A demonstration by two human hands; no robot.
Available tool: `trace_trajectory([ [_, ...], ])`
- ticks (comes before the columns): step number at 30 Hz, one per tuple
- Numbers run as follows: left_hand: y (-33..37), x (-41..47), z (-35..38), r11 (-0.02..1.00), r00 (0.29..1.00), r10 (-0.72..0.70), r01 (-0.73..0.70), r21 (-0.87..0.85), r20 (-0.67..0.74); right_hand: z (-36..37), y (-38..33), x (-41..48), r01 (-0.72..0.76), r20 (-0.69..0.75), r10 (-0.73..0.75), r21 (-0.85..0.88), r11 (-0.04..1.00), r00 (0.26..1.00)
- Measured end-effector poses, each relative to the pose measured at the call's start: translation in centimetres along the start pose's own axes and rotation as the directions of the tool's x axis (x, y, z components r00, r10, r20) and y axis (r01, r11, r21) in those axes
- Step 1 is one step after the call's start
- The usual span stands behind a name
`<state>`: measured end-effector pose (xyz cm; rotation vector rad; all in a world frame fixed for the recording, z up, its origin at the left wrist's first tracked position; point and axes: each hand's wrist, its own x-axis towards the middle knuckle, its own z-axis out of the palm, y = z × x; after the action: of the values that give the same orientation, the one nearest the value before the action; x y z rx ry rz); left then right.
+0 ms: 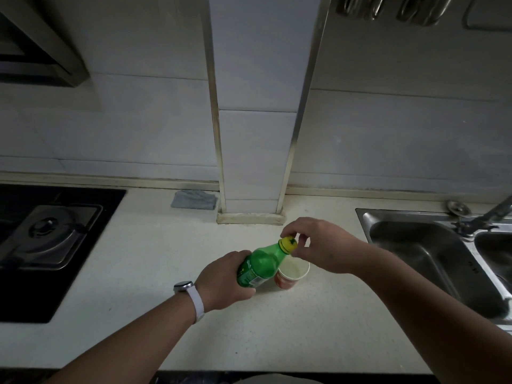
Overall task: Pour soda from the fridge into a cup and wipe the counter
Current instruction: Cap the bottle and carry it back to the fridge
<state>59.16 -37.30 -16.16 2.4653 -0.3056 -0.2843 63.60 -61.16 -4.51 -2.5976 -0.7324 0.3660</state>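
Observation:
A green soda bottle (260,266) with a yellow cap (288,243) is tilted to the right above the white counter (138,273). My left hand (221,281) grips the bottle's body. My right hand (318,245) pinches the cap with thumb and fingers. Just behind and to the right of the bottle stands a paper cup (292,274), orange outside and white inside, partly hidden by the bottle. A folded grey cloth (194,199) lies at the back of the counter beside the tiled pillar.
A black gas hob (47,239) takes up the left of the counter. A steel double sink (432,250) with a tap (490,214) sits on the right. The tiled pillar (255,134) juts out at the back centre. Utensils (388,8) hang at the upper right.

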Motion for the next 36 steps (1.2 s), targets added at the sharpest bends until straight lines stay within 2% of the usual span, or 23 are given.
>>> trace_trajectory([
  [10, 0.1, 0.0, 0.5, 0.998, 0.998, -0.054, 0.054, -0.032, -0.007, 1.1, -0.7, 0.4, -0.086, 0.020, 0.091, -0.173, 0.981, 0.996],
  [15, 0.2, -0.1, 0.9, 0.998, 0.999, -0.053, 0.053, -0.036, -0.003, 2.0, -0.3, 0.8, -0.134, -0.074, 0.117, -0.295, 0.946, 0.990],
  [17, 0.1, -0.1, 0.9, 0.998, 0.999, -0.055, 0.055, -0.035, 0.003, 1.9, -0.2, 0.8, -0.110, -0.055, 0.099, -0.246, 0.963, 0.994],
  [21, 0.3, 0.2, 0.7, 0.999, 0.999, -0.030, 0.031, -0.011, 0.016, 0.6, -0.3, 0.5, -0.013, 0.025, 0.012, 0.043, 0.999, 1.000],
  [25, 0.5, 0.5, 0.5, 0.998, 1.000, -0.022, 0.021, -0.059, -0.002, -0.4, -0.5, 0.6, 0.031, 0.042, -0.031, -0.006, 1.000, 0.999],
  [32, 0.8, 0.7, 0.3, 0.992, 0.997, -0.071, 0.070, -0.101, -0.008, 0.7, -0.5, 1.4, -0.053, -0.026, 0.051, -0.109, 0.993, 0.998],
  [36, 1.1, 0.6, 0.1, 0.992, 0.996, -0.090, 0.087, -0.088, -0.030, 1.1, -0.7, 1.8, -0.179, -0.050, 0.175, -0.112, 0.977, 0.983],
])
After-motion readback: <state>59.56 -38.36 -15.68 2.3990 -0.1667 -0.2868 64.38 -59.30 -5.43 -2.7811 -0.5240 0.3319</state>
